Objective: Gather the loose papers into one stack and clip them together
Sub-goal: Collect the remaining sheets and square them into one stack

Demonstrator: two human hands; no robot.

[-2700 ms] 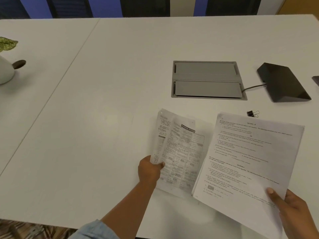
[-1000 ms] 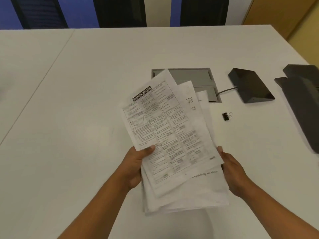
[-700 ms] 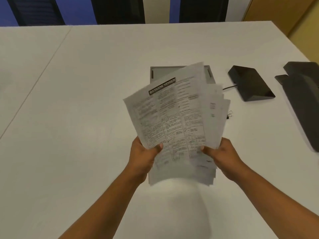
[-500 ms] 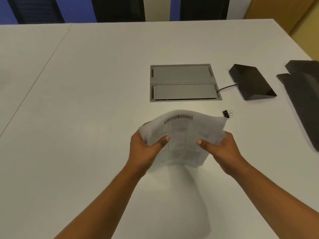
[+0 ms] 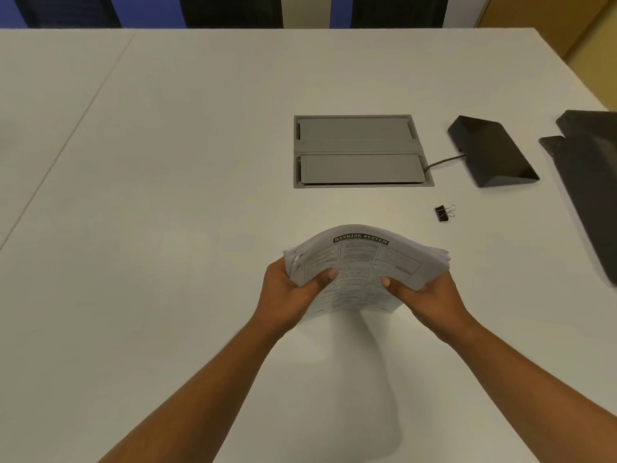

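The stack of papers (image 5: 359, 262) is one bundle held between both hands above the white table (image 5: 167, 228), its top edge bowed upward and a printed sheet headed in black on top. My left hand (image 5: 288, 292) grips the left side with the thumb on the top sheet. My right hand (image 5: 424, 297) grips the right side the same way. The sheet edges on the right are slightly uneven. A small black binder clip (image 5: 443, 213) lies on the table beyond and to the right of the stack, untouched.
A grey cable hatch (image 5: 360, 151) is set into the table behind the stack. A black wedge-shaped device (image 5: 490, 152) with a cable sits to its right. Another dark object (image 5: 591, 182) lies at the right edge. A seam between tabletops runs on the left.
The two separate bundles were brought together into one. The fanned, raised sheets have since come down and squared up between both hands, closer to the table.
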